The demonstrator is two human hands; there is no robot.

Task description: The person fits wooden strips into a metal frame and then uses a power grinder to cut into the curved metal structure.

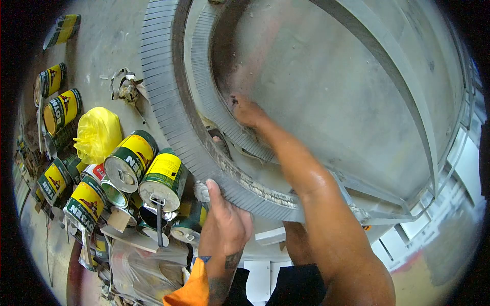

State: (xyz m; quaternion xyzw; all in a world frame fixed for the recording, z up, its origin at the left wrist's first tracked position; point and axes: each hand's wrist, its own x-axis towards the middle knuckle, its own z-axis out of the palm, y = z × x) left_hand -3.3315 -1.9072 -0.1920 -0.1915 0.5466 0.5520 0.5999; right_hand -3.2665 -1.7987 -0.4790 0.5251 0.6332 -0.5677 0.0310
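A large curved grey frame (163, 86) with closely slit, bent strips along its edges arches in front of me. My left hand (224, 217) is closed at the frame's lower outer edge, thumb pointing up along it. A whitish crumpled lump (202, 192) shows beside that thumb. My right arm reaches over the frame into its open middle. There my right hand (247, 112) is closed against the inner slit strip (204, 56). Something small and dark shows at its fingers; what they hold is hidden.
Several green and yellow cans (163, 178) are heaped on the left, with a knotted yellow plastic bag (99, 135) on top. Crumpled scrap (126, 86) lies on the concrete floor (326, 86). White panels (390, 247) lie at the lower right. A foot shows through the frame.
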